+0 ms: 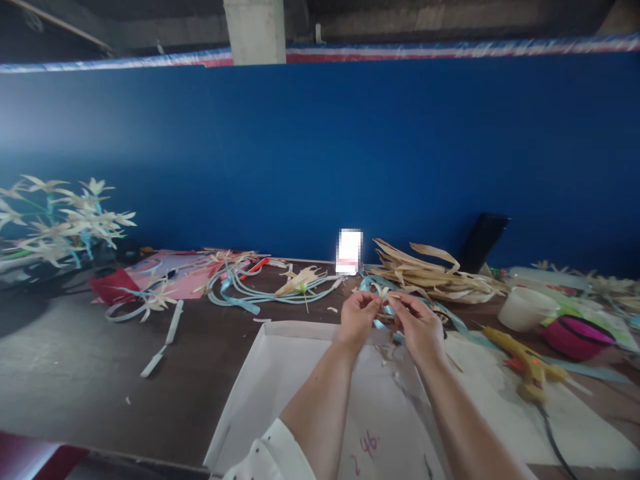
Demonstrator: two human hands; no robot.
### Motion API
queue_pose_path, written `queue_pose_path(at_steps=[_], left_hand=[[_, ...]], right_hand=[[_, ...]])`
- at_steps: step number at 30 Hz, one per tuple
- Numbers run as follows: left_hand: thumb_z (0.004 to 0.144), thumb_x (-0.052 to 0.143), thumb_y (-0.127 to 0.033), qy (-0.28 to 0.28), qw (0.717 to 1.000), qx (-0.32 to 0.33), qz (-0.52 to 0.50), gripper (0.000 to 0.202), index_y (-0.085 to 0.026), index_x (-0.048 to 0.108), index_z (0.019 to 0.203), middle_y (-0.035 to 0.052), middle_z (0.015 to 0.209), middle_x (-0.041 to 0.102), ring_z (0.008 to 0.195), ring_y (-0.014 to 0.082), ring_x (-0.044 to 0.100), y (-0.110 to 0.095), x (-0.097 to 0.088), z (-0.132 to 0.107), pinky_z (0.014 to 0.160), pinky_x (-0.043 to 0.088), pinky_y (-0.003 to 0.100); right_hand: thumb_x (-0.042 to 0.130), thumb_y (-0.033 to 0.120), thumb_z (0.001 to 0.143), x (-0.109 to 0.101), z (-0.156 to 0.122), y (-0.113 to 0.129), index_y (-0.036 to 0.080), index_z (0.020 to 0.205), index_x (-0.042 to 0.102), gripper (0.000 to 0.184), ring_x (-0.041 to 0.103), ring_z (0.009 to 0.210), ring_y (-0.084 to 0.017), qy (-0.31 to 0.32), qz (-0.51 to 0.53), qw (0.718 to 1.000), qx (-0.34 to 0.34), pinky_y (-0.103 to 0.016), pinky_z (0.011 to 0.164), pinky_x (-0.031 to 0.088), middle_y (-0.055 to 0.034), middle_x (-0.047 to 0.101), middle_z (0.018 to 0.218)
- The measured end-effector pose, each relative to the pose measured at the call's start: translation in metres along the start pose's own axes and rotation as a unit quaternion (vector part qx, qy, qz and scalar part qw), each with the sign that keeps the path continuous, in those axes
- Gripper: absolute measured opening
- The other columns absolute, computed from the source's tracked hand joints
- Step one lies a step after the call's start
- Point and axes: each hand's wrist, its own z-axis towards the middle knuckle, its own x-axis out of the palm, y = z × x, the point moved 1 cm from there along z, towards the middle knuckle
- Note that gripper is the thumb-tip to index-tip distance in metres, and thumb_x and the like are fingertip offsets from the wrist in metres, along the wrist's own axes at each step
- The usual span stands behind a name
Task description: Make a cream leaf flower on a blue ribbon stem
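Observation:
Above the far end of a shallow white box (295,360), my left hand (357,321) and my right hand (419,325) come close together. Both are closed, fingertips pinching a small pale flower (381,292) that looks made of dried husk. Light-blue ribbon (380,325) shows just below the fingers; my hands hide most of the stem. A pile of dried corn husks (440,277) lies just beyond my right hand. Left of my left hand, another husk flower (303,281) rests on coiled pale-blue cord (240,300).
A yellow glue gun (533,367) with a black cord lies on a white sheet (600,433) at right. Behind it stand a white cup (527,309) and a magenta round container (577,335). Finished-looking husk flowers (75,220) stand far left. A blue partition (300,167) closes off the back.

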Motion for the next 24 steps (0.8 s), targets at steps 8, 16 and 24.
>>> queue_pose_path(at_steps=[8, 16, 24], left_hand=[[0.063, 0.068, -0.040, 0.012, 0.999, -0.010, -0.046, 0.030, -0.015, 0.055, 0.070, -0.0009, 0.057, 0.057, 0.051, 0.0080, 0.051, -0.004, 0.003, 0.000, 0.055, 0.044, 0.021], [0.057, 0.074, -0.042, 0.036, 0.991, -0.065, -0.112, 0.038, -0.015, 0.053, 0.073, -0.0004, 0.061, 0.060, 0.051, 0.0074, 0.052, -0.007, 0.002, -0.003, 0.055, 0.045, 0.022], [0.055, 0.077, -0.040, 0.046, 0.982, -0.114, -0.143, 0.040, -0.014, 0.054, 0.075, 0.0027, 0.069, 0.063, 0.058, 0.0098, 0.058, -0.010, -0.002, -0.004, 0.057, 0.047, 0.022]], right_hand=[[0.067, 0.046, 0.067, -0.003, 0.001, 0.000, 0.020, 0.090, 0.069, 0.034, 0.044, 0.050, -0.011, -0.005, -0.023, 0.999, -0.034, -0.024, 0.046, 0.038, -0.0020, 0.064, 0.071], [0.069, 0.044, 0.067, -0.003, 0.001, -0.001, 0.022, 0.089, 0.064, 0.032, 0.041, 0.047, -0.009, 0.038, 0.043, 0.998, -0.014, -0.020, 0.041, 0.032, 0.0033, 0.055, 0.057], [0.073, 0.044, 0.061, -0.003, 0.001, 0.001, 0.021, 0.085, 0.062, 0.035, 0.044, 0.047, -0.008, 0.077, 0.088, 0.992, 0.038, -0.019, 0.041, 0.033, 0.0030, 0.057, 0.059]])
